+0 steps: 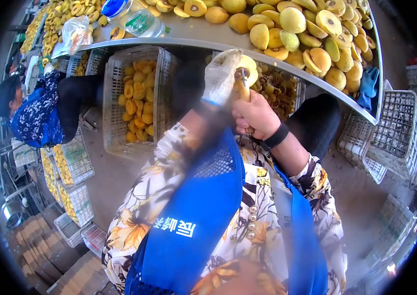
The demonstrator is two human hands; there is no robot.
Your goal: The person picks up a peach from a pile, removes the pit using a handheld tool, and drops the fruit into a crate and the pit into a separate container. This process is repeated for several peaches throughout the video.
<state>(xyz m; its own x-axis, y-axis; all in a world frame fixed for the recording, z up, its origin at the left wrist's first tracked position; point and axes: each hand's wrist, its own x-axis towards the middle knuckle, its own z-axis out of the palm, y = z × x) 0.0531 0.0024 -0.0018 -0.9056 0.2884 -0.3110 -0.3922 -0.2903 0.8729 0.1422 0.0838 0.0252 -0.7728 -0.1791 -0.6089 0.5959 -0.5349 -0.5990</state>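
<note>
Gloved left hand [222, 76] is curled round a yellow fruit [251, 68].
Bare right hand [259, 116] has a fist round a tool [243, 89], metal end right at the fruit.

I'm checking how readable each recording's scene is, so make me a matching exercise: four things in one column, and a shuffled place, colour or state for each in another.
Things:
1. Left hand
2. Bottle
3. Right hand
4. Blue glove

Descriptions:
A. Bare, gripping a tool
B. At the right end of the table
C. White-gloved, holding fruit
D. Has a blue cap

Pairs: 1-C, 2-D, 3-A, 4-B.
</note>
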